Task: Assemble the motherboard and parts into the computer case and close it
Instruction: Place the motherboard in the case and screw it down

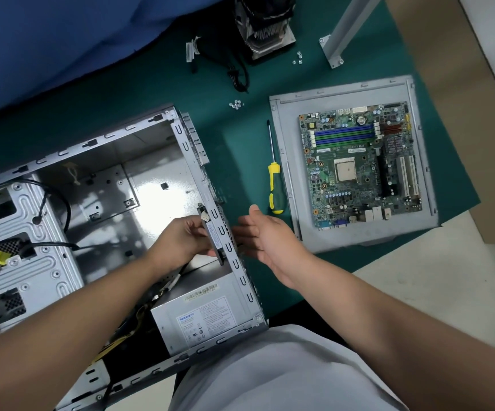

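The open grey computer case (157, 161) lies on its side on the green mat, with a power supply (201, 318) in its near corner. My left hand (184, 238) is inside the case and holds a black fan (215, 235) against the inner face of the rear wall. My right hand (264, 235) is outside that wall, fingers straight, touching it from the other side. The green motherboard (358, 170) rests on the grey side panel (284, 179) to the right. A yellow-and-green screwdriver (274, 176) lies between the case and the panel.
A CPU cooler (265, 28) with black cables (237, 75) stands at the back of the mat. Two small groups of screws (235, 105) (298, 58) lie near it. A white metal post (344, 28) and cardboard (459, 84) border the right side.
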